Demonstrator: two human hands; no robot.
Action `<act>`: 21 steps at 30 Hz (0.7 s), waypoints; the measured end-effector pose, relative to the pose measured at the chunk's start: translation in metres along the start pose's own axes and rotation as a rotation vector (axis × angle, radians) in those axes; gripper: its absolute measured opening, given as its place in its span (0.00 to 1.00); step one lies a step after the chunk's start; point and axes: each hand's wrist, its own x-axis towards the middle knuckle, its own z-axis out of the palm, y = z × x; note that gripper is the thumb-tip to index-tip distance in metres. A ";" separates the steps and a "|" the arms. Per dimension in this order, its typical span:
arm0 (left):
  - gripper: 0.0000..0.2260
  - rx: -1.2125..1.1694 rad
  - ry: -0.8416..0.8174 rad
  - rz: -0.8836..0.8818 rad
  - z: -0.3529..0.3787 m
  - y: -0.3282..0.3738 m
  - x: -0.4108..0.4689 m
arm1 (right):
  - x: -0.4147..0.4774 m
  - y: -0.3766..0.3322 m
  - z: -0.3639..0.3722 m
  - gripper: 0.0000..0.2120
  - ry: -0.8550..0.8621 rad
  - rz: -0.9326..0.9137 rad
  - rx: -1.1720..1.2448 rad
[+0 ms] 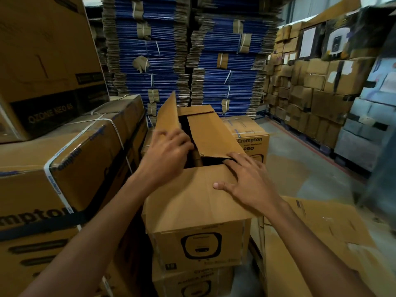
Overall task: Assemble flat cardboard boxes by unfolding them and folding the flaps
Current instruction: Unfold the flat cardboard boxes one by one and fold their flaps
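The box (199, 243) stands erected on a second printed box (192, 281); its near flap (188, 200) is folded down; the right flap (210, 136) is lowered over the opening; the left flap (168, 116) stands upright. The right hand (246, 185) lies spread flat on the near flap, fingertips reaching the right flap's corner; the left hand (169, 155) is at the left flap's base, fingers bent and blurred (grip cannot be determined). Expected handling: empty corrugated board, light, stiff across panels, yielding only at score lines; take each flap near its free edge; press with flat fingers; avoid crushing corners.
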 end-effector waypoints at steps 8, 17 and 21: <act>0.16 0.148 -0.200 -0.664 -0.030 -0.073 -0.028 | 0.007 0.032 -0.002 0.43 0.023 0.102 -0.012; 0.24 -0.657 -0.560 -0.531 0.022 -0.060 -0.029 | 0.025 0.007 -0.039 0.30 0.157 0.077 -0.043; 0.18 -0.847 -0.271 -0.621 0.058 -0.027 -0.035 | 0.019 -0.061 -0.024 0.22 -0.023 -0.104 0.225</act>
